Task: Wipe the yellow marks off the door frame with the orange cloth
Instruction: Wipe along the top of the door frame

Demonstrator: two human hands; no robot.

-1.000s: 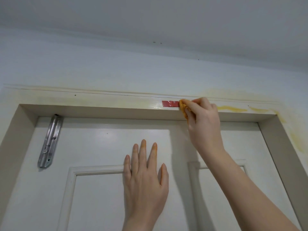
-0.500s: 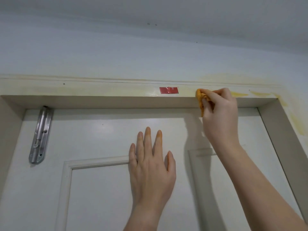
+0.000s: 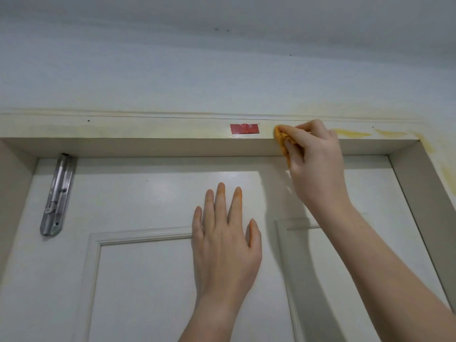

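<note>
My right hand (image 3: 318, 159) grips the orange cloth (image 3: 282, 139) and presses it against the top bar of the cream door frame (image 3: 148, 130), just right of a red tape patch (image 3: 245, 128). Yellow marks (image 3: 351, 132) streak the frame to the right of the hand, and more yellow stains (image 3: 429, 148) run down the upper right corner and the wall. Faint yellow smears tint the frame left of the tape. My left hand (image 3: 225, 238) lies flat on the white door (image 3: 148, 267) with straight fingers; its fingertips are stained orange.
A metal door-closer bracket (image 3: 58, 193) is fixed at the door's upper left. The white wall (image 3: 197, 82) and ceiling rise above the frame. The frame's right jamb (image 3: 429, 206) slants down at the right edge.
My right hand slid the cloth right along the frame, away from the red tape, then came back left close to it. My left hand stays flat on the door.
</note>
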